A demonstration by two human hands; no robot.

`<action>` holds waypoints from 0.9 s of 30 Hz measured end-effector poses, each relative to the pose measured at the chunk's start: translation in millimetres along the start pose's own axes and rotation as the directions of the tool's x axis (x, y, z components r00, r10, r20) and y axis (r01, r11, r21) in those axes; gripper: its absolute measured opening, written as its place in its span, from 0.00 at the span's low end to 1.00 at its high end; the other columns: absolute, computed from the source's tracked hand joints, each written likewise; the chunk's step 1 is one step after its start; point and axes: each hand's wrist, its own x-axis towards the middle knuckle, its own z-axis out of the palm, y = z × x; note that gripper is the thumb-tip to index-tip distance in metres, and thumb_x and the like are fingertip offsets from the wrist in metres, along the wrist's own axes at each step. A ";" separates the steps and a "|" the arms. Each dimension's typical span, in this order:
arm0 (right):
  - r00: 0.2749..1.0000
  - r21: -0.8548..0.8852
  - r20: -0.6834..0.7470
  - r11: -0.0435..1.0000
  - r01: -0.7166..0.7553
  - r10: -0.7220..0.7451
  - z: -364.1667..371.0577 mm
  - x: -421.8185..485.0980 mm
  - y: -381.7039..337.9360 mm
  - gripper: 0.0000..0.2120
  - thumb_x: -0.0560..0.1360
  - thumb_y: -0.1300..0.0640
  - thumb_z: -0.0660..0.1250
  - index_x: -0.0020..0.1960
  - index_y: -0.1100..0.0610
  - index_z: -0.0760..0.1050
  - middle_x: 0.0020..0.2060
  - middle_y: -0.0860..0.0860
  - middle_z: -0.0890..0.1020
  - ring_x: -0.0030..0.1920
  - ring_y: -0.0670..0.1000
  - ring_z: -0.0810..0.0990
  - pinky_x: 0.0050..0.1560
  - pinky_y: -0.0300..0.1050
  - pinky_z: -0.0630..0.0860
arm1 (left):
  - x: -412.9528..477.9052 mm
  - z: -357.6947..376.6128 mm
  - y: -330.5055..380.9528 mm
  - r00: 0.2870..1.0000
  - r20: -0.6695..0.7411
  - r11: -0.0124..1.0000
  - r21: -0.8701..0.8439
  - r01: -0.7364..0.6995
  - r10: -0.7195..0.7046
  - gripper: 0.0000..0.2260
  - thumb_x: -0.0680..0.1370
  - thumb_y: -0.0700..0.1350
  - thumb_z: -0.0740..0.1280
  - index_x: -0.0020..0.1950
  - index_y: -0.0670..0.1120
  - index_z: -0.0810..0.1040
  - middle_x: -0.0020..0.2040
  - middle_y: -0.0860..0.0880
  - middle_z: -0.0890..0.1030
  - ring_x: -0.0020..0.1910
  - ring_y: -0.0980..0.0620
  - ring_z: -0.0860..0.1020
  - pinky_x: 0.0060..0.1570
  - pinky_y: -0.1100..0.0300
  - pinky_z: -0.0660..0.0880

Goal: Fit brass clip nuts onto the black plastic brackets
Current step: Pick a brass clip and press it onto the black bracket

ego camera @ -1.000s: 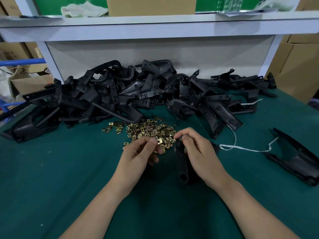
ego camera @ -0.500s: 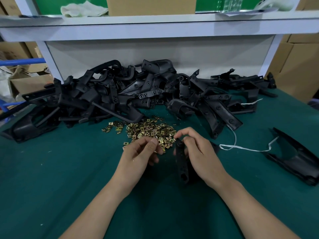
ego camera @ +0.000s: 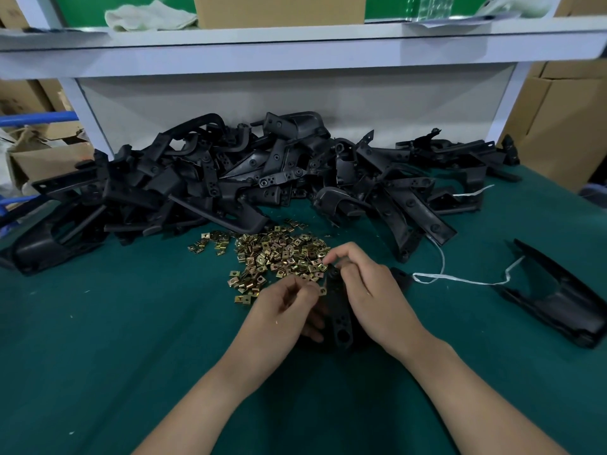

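Head view shows the left hand [ego camera: 285, 307] pinching a brass clip nut [ego camera: 323, 291] at the left edge of a black bracket [ego camera: 340, 320]; the right hand [ego camera: 368, 290] grips that bracket's upper end; loose clip nuts [ego camera: 279, 254] lie just beyond on the green counter [ego camera: 115, 323], in front of the heaped brackets [ego camera: 262, 178].

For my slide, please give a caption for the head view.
The left hand pinches a brass nut beside the black bracket gripped by the right hand.

Dim, even light from above; soft shadows pool beneath the right hand [ego camera: 371, 297] and among the black plastic brackets [ego camera: 262, 182] beyond it. Wide-angle distortion bows the shelf [ego camera: 295, 57] (strongest at corners).
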 end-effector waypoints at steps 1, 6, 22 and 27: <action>1.000 -0.007 0.000 1.000 0.001 -0.001 0.0 -0.1 0.6 0.13 0.81 0.51 0.52 0.52 0.38 0.73 0.40 0.59 0.81 0.39 0.56 0.78 0.45 0.52 0.72 | 0.1 -0.1 0.0 1.000 -0.002 1.000 -0.002 0.000 0.000 0.09 0.83 0.43 0.63 0.46 0.40 0.78 0.34 0.50 0.80 0.34 0.53 0.80 0.35 0.60 0.79; 1.000 -0.014 0.005 1.000 0.010 -0.010 0.1 -1.3 0.5 0.13 0.79 0.48 0.50 0.52 0.38 0.73 0.37 0.57 0.80 0.34 0.54 0.75 0.40 0.50 0.71 | 2.0 -1.8 1.1 1.000 -0.007 0.999 -0.044 0.017 -0.017 0.10 0.83 0.42 0.62 0.48 0.38 0.78 0.36 0.49 0.81 0.36 0.51 0.80 0.36 0.59 0.79; 1.000 -0.032 0.011 0.999 0.019 -0.019 -0.6 -1.3 0.5 0.12 0.80 0.49 0.51 0.52 0.38 0.73 0.39 0.55 0.81 0.39 0.55 0.78 0.45 0.53 0.72 | 2.8 -4.2 2.1 0.998 0.054 0.999 -0.026 0.025 -0.023 0.11 0.82 0.46 0.64 0.45 0.41 0.79 0.37 0.46 0.80 0.36 0.51 0.80 0.37 0.60 0.79; 1.000 -0.036 0.003 0.999 0.024 -0.024 -0.2 -1.1 0.3 0.12 0.80 0.49 0.51 0.52 0.39 0.73 0.35 0.53 0.79 0.33 0.51 0.75 0.40 0.49 0.71 | 2.3 -6.0 4.2 0.995 0.091 0.999 -0.037 0.030 -0.027 0.12 0.82 0.48 0.64 0.44 0.42 0.79 0.38 0.46 0.81 0.38 0.50 0.80 0.39 0.60 0.79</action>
